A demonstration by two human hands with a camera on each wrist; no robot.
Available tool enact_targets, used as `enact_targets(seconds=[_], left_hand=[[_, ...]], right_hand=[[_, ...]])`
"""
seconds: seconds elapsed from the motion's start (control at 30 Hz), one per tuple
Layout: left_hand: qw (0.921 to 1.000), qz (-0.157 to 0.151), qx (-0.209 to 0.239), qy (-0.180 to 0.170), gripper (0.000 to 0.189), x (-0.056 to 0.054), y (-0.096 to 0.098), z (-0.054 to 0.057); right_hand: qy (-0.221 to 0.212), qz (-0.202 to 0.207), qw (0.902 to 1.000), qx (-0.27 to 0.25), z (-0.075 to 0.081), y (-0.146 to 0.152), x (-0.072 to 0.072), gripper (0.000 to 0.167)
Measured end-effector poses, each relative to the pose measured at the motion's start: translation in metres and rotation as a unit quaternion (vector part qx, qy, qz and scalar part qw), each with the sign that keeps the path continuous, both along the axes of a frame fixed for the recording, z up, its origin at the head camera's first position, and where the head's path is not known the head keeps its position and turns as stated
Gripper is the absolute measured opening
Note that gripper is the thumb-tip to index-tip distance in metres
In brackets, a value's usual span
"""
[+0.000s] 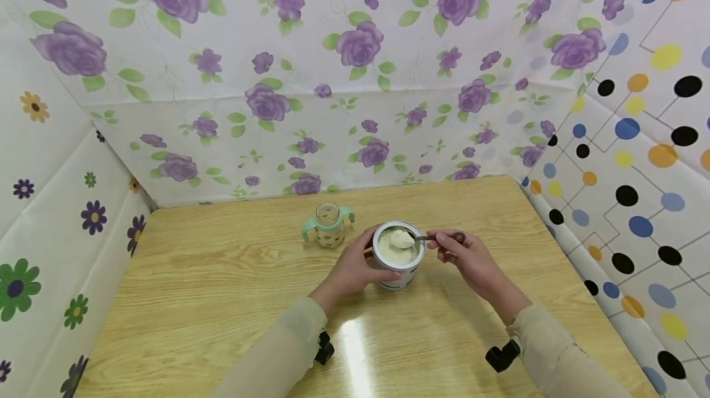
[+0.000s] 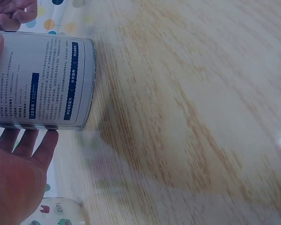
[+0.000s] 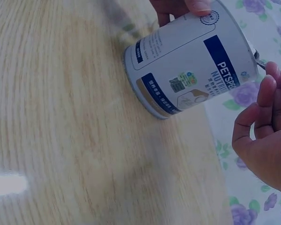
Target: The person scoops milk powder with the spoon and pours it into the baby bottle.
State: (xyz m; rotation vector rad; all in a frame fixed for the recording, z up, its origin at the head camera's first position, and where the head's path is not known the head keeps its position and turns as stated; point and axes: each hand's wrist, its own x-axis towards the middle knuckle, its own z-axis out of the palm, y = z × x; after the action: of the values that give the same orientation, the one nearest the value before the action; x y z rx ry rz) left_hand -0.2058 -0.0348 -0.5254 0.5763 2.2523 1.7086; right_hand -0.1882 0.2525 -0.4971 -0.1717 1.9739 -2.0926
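Observation:
A white milk powder can (image 3: 187, 70) with dark blue label bands stands on the table, its top uncovered. Pale cream powder (image 1: 391, 255) shows inside. My left hand (image 1: 355, 267) grips the can from the left, thumb across the near side and fingers round the far side. In my right hand (image 1: 471, 260), the fingers pinch the dark handle of a spoon (image 1: 427, 238) at the can's right rim. A heap of pale powder (image 1: 402, 238) sits on the spoon's bowl, over the can's mouth. The right wrist view shows the right hand (image 3: 267, 126) beside the rim.
A baby bottle (image 1: 329, 231) with mint-green handles and small printed pictures stands to the left of the can, slightly farther back. The wood-grain table (image 1: 222, 275) meets a purple-flowered cloth (image 1: 355, 139) behind. Patterned cloths hang at left and right; the right one (image 1: 632, 194) has coloured dots.

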Motion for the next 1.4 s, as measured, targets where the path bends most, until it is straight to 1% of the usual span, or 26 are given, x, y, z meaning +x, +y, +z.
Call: enact_targets(seconds=[0.23, 0.37, 0.63, 0.77, 0.87, 0.93, 1.03, 1.1, 1.2, 1.4], left_hand=[[1.0, 0.0, -0.006, 0.003, 0.103, -0.001, 0.0004, -0.0024], [1.0, 0.001, -0.006, 0.003, 0.103, -0.0014, 0.001, -0.0031], [1.0, 0.001, -0.008, 0.005, 0.102, -0.0017, 0.0007, -0.0032], [1.0, 0.001, -0.008, 0.005, 0.102, -0.0018, 0.0007, -0.0032], [1.0, 0.0, -0.006, 0.005, 0.103, -0.0016, 0.0005, -0.0029], [1.0, -0.001, -0.004, 0.005, 0.103, -0.0015, 0.0003, -0.0027], [1.0, -0.001, -0.001, 0.005, 0.102, -0.0012, -0.0001, -0.0025], [1.0, -0.001, 0.0, 0.006, 0.103, -0.001, -0.0002, -0.0022], [1.0, -0.002, -0.002, 0.006, 0.102, -0.001, 0.0, -0.0021], [1.0, -0.004, 0.001, 0.008, 0.102, -0.002, 0.0004, -0.0031]], right_hand=[[0.0, 0.001, 0.9999, -0.015, -0.0016, 0.0032, 0.0024, 0.037], [0.003, -0.003, 0.9998, -0.019, -0.001, 0.0029, 0.0034, 0.038], [-0.011, -0.019, 0.9994, -0.027, -0.0043, 0.001, 0.0021, 0.041], [-0.02, -0.021, 0.999, -0.034, -0.003, -0.0001, 0.0022, 0.038], [-0.035, -0.026, 0.9978, -0.051, -0.0001, -0.0014, 0.0014, 0.038], [-0.042, -0.028, 0.9962, -0.071, 0.0023, -0.0022, 0.0003, 0.04], [-0.053, -0.021, 0.9935, -0.098, 0.0047, -0.0033, -0.001, 0.042], [-0.06, -0.016, 0.9924, -0.106, 0.0045, -0.0036, -0.0011, 0.041], [-0.069, -0.014, 0.992, -0.105, 0.0022, -0.0037, -0.0006, 0.037], [-0.06, -0.019, 0.9934, -0.096, -0.0024, -0.0046, -0.0007, 0.036]])
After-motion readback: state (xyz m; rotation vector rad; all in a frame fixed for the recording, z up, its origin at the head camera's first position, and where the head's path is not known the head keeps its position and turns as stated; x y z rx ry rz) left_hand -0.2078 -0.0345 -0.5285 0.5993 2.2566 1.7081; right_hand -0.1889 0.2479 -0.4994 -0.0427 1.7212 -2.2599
